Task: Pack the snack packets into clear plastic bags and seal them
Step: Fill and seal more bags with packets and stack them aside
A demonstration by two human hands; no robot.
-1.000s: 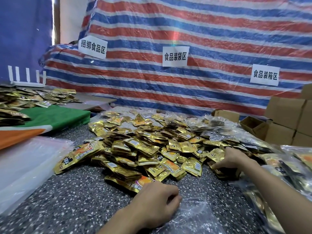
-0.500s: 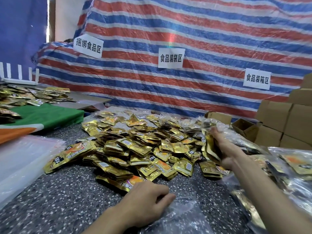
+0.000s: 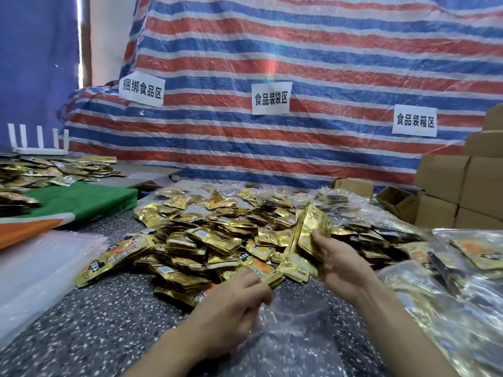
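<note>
A stack of gold snack packets (image 3: 313,229) is gripped upright in the right hand (image 3: 344,268), at four o'clock of the big pile (image 3: 206,238) spread on the speckled table (image 3: 95,322). At six o'clock of that pile, the clear plastic bag (image 3: 296,330) is pinched at its edge by the left hand (image 3: 231,303), fingers curled.

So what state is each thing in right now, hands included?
Packet pile: loose, not bagged.
Clear bag: flat on the table, empty, unsealed.
Right hand: grips a stack of gold packets, held above the pile.
Left hand: pinches that bag's edge.
Small cardboard box: open.
Filled bags: hold packets; seal cannot be told.
</note>
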